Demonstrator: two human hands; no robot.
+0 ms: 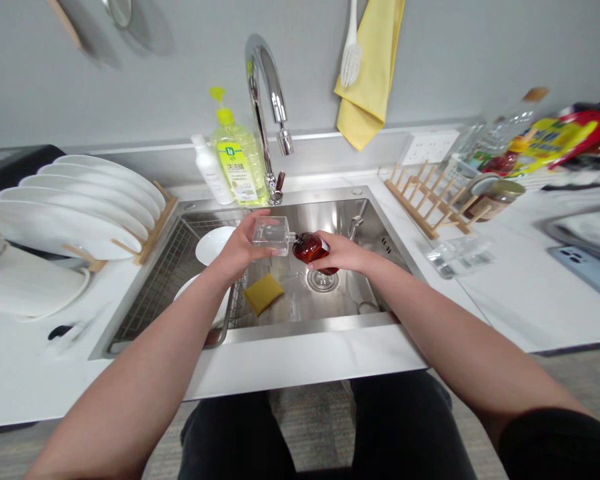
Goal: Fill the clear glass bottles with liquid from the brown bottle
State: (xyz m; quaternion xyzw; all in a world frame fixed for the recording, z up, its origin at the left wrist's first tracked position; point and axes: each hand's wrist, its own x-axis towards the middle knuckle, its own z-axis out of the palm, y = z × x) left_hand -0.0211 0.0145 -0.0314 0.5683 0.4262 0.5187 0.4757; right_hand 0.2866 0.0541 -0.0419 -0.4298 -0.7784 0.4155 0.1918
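Clear glass, the square bottle (pixel 271 235) looks light, slippery and fragile, the left hand (pixel 240 252) clasping its flat sides above the sink drain (pixel 323 281), the right hand (pixel 344 253) gripping the amber bottle (pixel 309 247)

The yellow-green plastic pump bottle (pixel 237 157) behind the steel sink (pixel 300 325) bears a label reading 洗洁精. Print on the yellow-and-red packet (pixel 555 137) is too blurred to read.

Home kitchen, at the sink.
Steel sink (pixel 305 328) in a white counter (pixel 505 300): faucet (pixel 265 87) and dish soap (pixel 237 157) behind it, racked white plates (pixel 75 207) left of it, yellow cloth (pixel 373 73) above.
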